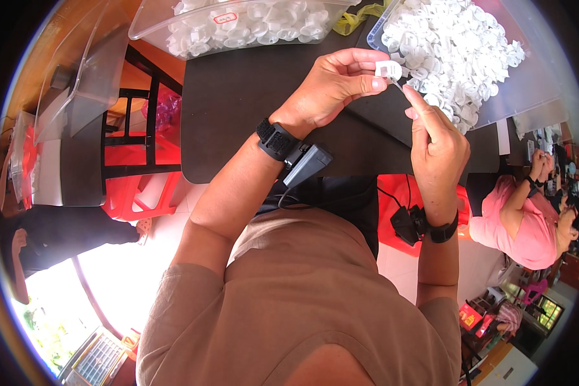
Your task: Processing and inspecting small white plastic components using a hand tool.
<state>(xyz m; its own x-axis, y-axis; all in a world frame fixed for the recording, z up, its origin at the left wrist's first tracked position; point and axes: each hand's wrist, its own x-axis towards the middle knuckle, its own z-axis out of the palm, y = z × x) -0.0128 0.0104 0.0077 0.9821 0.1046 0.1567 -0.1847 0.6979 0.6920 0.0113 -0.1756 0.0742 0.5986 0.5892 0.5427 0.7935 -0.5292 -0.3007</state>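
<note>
My left hand (331,87) pinches a small white plastic piece (387,69) between thumb and fingers, above the dark table. The piece has a rounded end and a rectangular opening. Close to its right, the closed fingers of my right hand (436,138) hold a thin, slender thing (397,84) whose end meets the white piece; its kind is too small to tell. Just beyond both hands, a clear plastic bin (520,90) holds a heap of loose white plastic pieces (457,55).
Another clear bin (251,51) with rounded white parts stands at the far left of the dark table (238,109). Yellow plastic (361,18) lies between the bins. Red stools (138,196) stand below. A person in pink (521,219) works at the right; another in dark clothes (77,235) is at the left.
</note>
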